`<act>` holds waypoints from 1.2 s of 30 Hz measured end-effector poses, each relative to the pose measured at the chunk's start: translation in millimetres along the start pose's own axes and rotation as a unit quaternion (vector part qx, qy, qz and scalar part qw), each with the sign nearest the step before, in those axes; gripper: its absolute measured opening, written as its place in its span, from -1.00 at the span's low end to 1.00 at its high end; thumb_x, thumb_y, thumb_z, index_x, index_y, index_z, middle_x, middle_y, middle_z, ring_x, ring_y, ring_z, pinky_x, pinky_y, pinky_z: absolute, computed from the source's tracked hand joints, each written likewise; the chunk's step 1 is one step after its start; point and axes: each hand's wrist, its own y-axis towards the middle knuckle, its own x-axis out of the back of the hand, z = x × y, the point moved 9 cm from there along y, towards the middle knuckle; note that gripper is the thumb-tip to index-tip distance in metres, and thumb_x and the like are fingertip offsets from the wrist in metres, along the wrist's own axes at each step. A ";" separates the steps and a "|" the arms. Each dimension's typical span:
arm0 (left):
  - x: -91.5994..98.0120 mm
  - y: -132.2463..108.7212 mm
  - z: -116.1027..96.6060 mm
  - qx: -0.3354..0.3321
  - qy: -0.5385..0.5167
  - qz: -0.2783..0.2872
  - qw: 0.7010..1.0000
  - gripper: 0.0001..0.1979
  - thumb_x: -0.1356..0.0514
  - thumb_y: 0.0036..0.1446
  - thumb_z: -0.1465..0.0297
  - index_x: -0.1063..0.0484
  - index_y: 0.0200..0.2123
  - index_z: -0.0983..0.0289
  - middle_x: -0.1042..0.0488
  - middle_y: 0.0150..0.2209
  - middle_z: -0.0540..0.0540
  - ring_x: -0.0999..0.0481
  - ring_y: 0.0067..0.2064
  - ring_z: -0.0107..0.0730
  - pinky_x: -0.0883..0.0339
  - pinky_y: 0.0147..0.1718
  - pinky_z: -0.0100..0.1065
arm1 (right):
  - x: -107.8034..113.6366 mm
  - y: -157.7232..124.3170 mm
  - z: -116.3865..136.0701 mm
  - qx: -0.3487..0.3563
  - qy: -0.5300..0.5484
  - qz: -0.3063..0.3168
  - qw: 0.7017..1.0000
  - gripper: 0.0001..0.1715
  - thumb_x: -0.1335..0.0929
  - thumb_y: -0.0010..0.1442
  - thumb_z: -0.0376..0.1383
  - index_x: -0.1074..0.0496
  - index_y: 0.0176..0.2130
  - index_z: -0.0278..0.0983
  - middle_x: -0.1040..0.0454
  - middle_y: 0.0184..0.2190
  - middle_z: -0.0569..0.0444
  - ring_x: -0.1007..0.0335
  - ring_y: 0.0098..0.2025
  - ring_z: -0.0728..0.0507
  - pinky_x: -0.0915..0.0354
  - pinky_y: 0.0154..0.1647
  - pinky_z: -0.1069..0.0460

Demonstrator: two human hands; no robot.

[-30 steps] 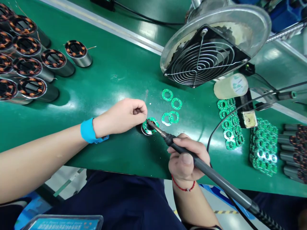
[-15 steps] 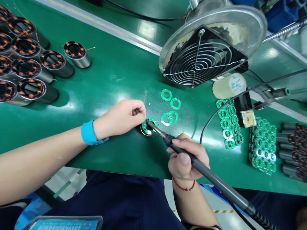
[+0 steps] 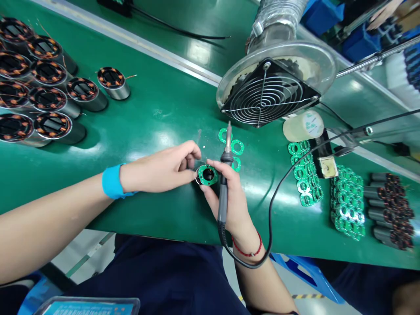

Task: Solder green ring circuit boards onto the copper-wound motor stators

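A motor stator (image 3: 197, 179) stands upright on the bench, with a ring-shaped green circuit board (image 3: 204, 180) on its top. At its left edge is my left hand (image 3: 160, 168), thumb and fingers closed; whether a fine wire is between them I cannot tell. My right hand (image 3: 234, 197) has thumb and index finger around the right side of the board and stator. The same hand keeps a soldering iron (image 3: 223, 197), whose tip points away from me. Loose green ring boards (image 3: 237, 147) lie just beyond, partly covered by the iron.
Several wound stators (image 3: 49, 98) stand at the left. A fume extractor fan (image 3: 262, 103) hangs over the back. To the right are a solder roll (image 3: 303, 125), rows of green boards (image 3: 303, 173), stacked boards (image 3: 348, 201) and more stators (image 3: 390, 210). The iron's black cable (image 3: 271, 214) loops near my right wrist.
The iron's tip has left the board and swung upward, away from me. My right thumb and index finger have moved in to the stator. My left hand stays beside it.
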 end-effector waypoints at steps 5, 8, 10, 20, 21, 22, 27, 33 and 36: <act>2.7 -2.9 -12.7 -0.064 0.076 0.005 0.995 -0.93 -0.11 0.12 0.44 -0.37 -0.30 0.24 -0.41 -0.38 -0.02 -0.39 -0.37 -0.43 -0.28 -0.36 -0.38 | 2.2 -1.8 -1.2 0.029 -0.044 -0.040 0.998 -0.39 -0.38 0.31 -0.25 -0.16 0.27 -0.09 -0.54 -0.02 -0.04 -0.53 -0.01 -0.24 -0.51 -0.04 -0.18; 6.4 0.7 -12.7 -0.063 0.026 -0.030 0.997 -0.92 -0.10 0.15 0.42 -0.37 -0.38 0.24 -0.40 -0.43 -0.05 -0.37 -0.41 -0.46 -0.27 -0.39 -0.41 | 0.2 -0.7 1.9 0.041 -0.060 -0.039 0.997 -0.39 -0.38 0.31 -0.22 -0.16 0.27 -0.12 -0.57 -0.04 -0.06 -0.54 -0.04 -0.25 -0.51 -0.09 -0.18; 4.5 2.8 -9.1 -0.046 -0.023 -0.034 0.998 -0.92 -0.12 0.14 0.38 -0.39 -0.37 0.24 -0.40 -0.46 -0.06 -0.37 -0.42 -0.47 -0.29 -0.40 -0.43 | -0.8 0.2 7.3 0.058 -0.067 -0.029 0.996 -0.37 -0.38 0.31 -0.21 -0.15 0.28 -0.12 -0.56 0.04 -0.09 -0.52 0.04 -0.27 -0.48 -0.04 -0.21; 4.3 3.1 -5.4 -0.004 -0.054 -0.063 0.997 -0.91 -0.14 0.05 0.40 -0.41 -0.46 0.26 -0.36 -0.57 -0.09 -0.29 -0.53 -0.52 -0.18 -0.52 -0.46 | 12.8 -1.8 24.1 0.092 -0.050 -0.055 0.993 -0.53 -0.32 0.30 -0.40 -0.32 0.17 -0.15 -0.69 -0.22 0.06 -0.60 -0.15 -0.18 -0.39 0.01 -0.16; 5.3 2.9 -6.0 -0.007 -0.048 -0.071 0.996 -0.91 -0.13 0.04 0.41 -0.40 -0.48 0.26 -0.35 -0.58 -0.09 -0.28 -0.53 -0.52 -0.17 -0.53 -0.46 | 16.5 -3.7 21.8 0.083 -0.024 -0.074 0.993 -0.54 -0.31 0.32 -0.37 -0.32 0.19 -0.14 -0.70 -0.24 0.07 -0.61 -0.17 -0.18 -0.41 0.02 -0.17; 5.8 2.7 -6.2 -0.007 -0.042 -0.076 0.996 -0.91 -0.12 0.03 0.42 -0.39 -0.49 0.26 -0.34 -0.59 -0.10 -0.26 -0.54 -0.53 -0.16 -0.53 -0.46 | 21.2 -6.4 18.7 0.073 0.002 -0.100 0.992 -0.55 -0.30 0.35 -0.33 -0.32 0.21 -0.14 -0.69 -0.26 0.08 -0.62 -0.19 -0.18 -0.43 -0.01 -0.17; 2.7 2.6 -0.1 0.015 -0.036 -0.079 0.996 -0.93 -0.10 0.00 0.45 -0.34 -0.50 0.25 -0.29 -0.61 -0.12 -0.22 -0.56 -0.54 -0.10 -0.57 -0.46 | 42.2 -24.6 1.9 0.030 0.067 -0.215 0.974 -0.65 -0.22 0.41 -0.12 -0.45 0.06 -0.14 -0.53 -0.46 0.14 -0.48 -0.54 -0.10 -0.41 -0.48 -0.06; 2.1 1.4 -1.2 0.010 -0.036 -0.087 0.996 -0.93 -0.08 0.03 0.47 -0.31 -0.48 0.24 -0.30 -0.59 -0.11 -0.24 -0.55 -0.54 -0.11 -0.56 -0.46 | 44.0 -27.8 5.7 0.067 0.077 -0.202 0.974 -0.65 -0.19 0.39 -0.11 -0.49 -0.15 -0.17 -0.30 -0.61 0.20 -0.25 -0.66 -0.06 -0.24 -0.59 -0.03; 2.5 0.0 -2.8 0.009 -0.022 -0.090 0.996 -0.92 -0.08 0.04 0.47 -0.31 -0.47 0.23 -0.30 -0.60 -0.11 -0.23 -0.56 -0.54 -0.10 -0.56 -0.46 | 44.1 -28.4 6.7 0.071 0.065 -0.203 0.974 -0.64 -0.19 0.39 -0.10 -0.49 -0.17 -0.17 -0.30 -0.62 0.20 -0.24 -0.68 -0.05 -0.23 -0.61 -0.02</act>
